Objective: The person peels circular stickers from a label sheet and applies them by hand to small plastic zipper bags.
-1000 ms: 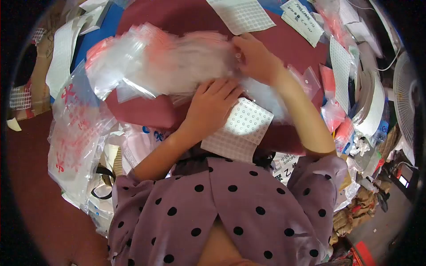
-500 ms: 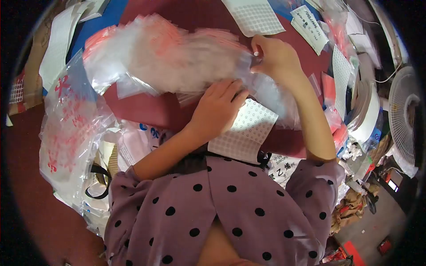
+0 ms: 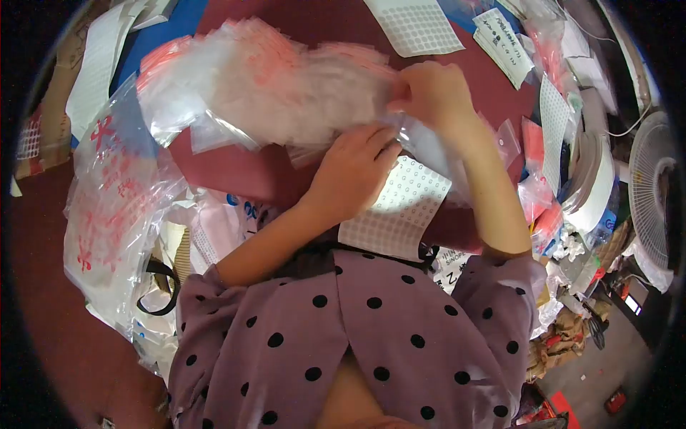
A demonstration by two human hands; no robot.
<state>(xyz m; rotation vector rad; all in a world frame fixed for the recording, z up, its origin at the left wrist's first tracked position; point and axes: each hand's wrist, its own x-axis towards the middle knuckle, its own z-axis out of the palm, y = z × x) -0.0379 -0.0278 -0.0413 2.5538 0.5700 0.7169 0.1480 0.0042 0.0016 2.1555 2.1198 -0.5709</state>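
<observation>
A wide fanned pile of clear plastic zip bags (image 3: 279, 93) with red top edges lies across the table. My left hand (image 3: 354, 170) rests at the pile's near edge, fingers bent, with a white sheet of small round stickers (image 3: 400, 201) marked "G" held under its thumb side. At the right end of the pile is my right hand (image 3: 436, 100), fingers curled down against the bags and slightly blurred; its fingertips are partly hidden. Beneath the right wrist lie loose clear bags (image 3: 429, 145).
Another sticker sheet (image 3: 414, 28) and handwritten paper slips (image 3: 503, 46) lie at the back. A big printed plastic bag (image 3: 118, 214) hangs at left. Packed bags and paper stacks (image 3: 593, 179) crowd the right side, beside a white fan (image 3: 650, 179).
My right hand has moved slightly left and turned down onto the bags. The small white sticker on its fingertip is now out of sight. My left hand has barely moved.
</observation>
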